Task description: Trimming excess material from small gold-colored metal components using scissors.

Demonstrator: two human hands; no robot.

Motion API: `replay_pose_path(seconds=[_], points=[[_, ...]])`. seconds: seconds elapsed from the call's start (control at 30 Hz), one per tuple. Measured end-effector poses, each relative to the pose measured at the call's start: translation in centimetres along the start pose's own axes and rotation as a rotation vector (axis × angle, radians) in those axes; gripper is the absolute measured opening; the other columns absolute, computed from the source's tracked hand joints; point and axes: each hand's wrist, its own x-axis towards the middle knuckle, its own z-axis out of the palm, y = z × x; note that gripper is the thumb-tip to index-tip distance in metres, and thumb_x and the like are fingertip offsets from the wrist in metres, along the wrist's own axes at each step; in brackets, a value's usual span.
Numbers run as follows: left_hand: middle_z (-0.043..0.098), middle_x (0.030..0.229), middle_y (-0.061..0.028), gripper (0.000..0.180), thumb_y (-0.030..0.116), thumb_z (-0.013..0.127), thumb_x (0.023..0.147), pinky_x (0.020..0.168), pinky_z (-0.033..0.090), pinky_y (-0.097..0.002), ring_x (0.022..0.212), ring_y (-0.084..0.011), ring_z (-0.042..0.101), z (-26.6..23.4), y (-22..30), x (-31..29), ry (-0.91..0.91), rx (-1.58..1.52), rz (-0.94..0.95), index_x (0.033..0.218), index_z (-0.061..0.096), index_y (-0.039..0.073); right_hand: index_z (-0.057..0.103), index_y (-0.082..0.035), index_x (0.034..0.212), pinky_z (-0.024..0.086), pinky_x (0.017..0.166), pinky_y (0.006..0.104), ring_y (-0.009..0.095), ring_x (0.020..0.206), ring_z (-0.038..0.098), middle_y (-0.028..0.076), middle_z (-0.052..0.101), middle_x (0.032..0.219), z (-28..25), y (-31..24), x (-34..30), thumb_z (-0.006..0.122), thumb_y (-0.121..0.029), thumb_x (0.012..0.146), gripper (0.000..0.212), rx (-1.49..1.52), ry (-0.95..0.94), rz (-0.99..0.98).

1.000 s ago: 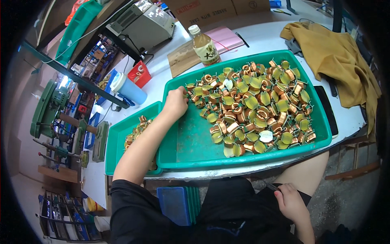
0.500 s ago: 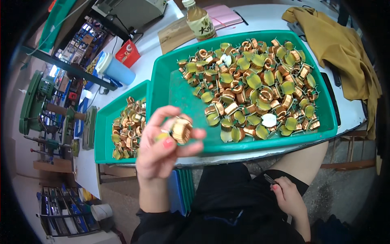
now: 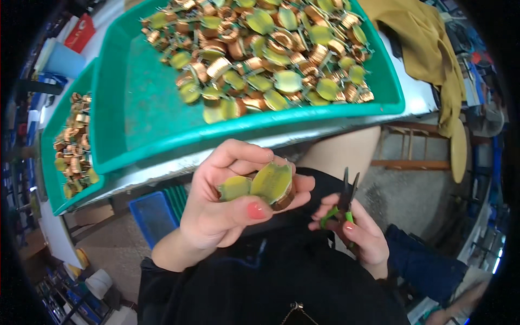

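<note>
Over my lap, my left hand [image 3: 233,197] is closed around a copper toroid coil [image 3: 273,183] with a yellow-green base plate turned upward. A second yellow-green plate [image 3: 235,187] lies beside it in the same fingers; whether a coil sits under it is hidden. To the right, my right hand [image 3: 360,233] grips small green-handled pliers [image 3: 348,195]. Their slim dark jaws point up and stand apart, not touching the coil. Beyond my hands, a large green tray [image 3: 244,125] holds many similar coils [image 3: 281,40].
A smaller green tray [image 3: 46,157] with more coils stands at the left. Mustard-coloured cloth [image 3: 417,40] hangs off the table's right side. Below the table are a blue crate [image 3: 153,216] and a wooden stool [image 3: 411,163]. Another person's arm [image 3: 460,303] shows at the lower right.
The view has shifted down and right. My left hand has come back from the tray's edge over my lap, coil turned plate-up. My right hand has lifted the pliers toward it, jaws now spread.
</note>
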Motion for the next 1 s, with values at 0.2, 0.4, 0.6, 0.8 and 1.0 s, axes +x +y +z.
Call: replay_pose_path(seconds=[0.2, 0.4, 0.6, 0.8, 1.0], points=[[0.057, 0.115, -0.0201, 0.049, -0.015, 0.065, 0.070, 0.080, 0.055, -0.0353, 0.095, -0.0315, 0.062, -1.5, -1.5, 0.2, -0.202, 0.299, 0.136, 0.114, 0.048, -0.003, 0.047, 0.002, 0.109, 0.041, 0.083, 0.0372, 0.027, 0.092, 0.049, 0.015, 0.051, 0.101, 1.0, -1.0, 0.5, 0.050, -0.014, 0.087, 0.028, -0.605, 0.126, -0.285], [0.055, 0.117, -0.0239, 0.056, -0.009, 0.070, 0.064, 0.072, 0.057, -0.0350, 0.096, -0.0348, 0.061, -1.7, -2.5, 0.4, -0.063, 0.507, 0.087, 0.115, 0.049, 0.000, 0.052, 0.001, 0.100, 0.042, 0.073, 0.0339, 0.026, 0.078, 0.050, 0.012, 0.054, 0.091, 1.3, -1.6, 1.5, 0.056, -0.015, 0.084, 0.023, -1.206, 0.109, -0.591], [0.056, 0.117, -0.0228, 0.058, -0.014, 0.070, 0.061, 0.075, 0.056, -0.0340, 0.096, -0.0319, 0.062, -2.4, -2.5, 0.6, -0.077, 0.630, 0.186, 0.114, 0.052, 0.000, 0.054, 0.000, 0.093, 0.041, 0.070, 0.0334, 0.026, 0.073, 0.047, 0.012, 0.053, 0.087, 1.4, -1.3, 2.6, 0.060, -0.021, 0.082, 0.024, -1.477, 0.268, -0.713], [0.058, 0.113, -0.0213, 0.057, -0.014, 0.072, 0.058, 0.081, 0.053, -0.0370, 0.098, -0.0313, 0.061, -3.2, -2.8, 0.8, -0.105, 0.616, 0.230, 0.111, 0.057, 0.001, 0.055, -0.001, 0.089, 0.040, 0.068, 0.0327, 0.025, 0.071, 0.045, 0.011, 0.052, 0.084, 1.7, -1.4, 3.3, 0.061, -0.026, 0.082, 0.027, -1.528, 0.244, -0.736], [0.061, 0.109, -0.0197, 0.051, -0.014, 0.074, 0.057, 0.086, 0.049, -0.0369, 0.100, -0.0305, 0.060, -2.8, -2.8, 0.6, -0.068, 0.617, 0.189, 0.104, 0.062, 0.002, 0.055, -0.001, 0.086, 0.040, 0.064, 0.0323, 0.024, 0.067, 0.043, 0.010, 0.050, 0.080, 1.6, -1.5, 3.4, 0.060, -0.030, 0.083, 0.029, -1.579, 0.206, -0.764]])
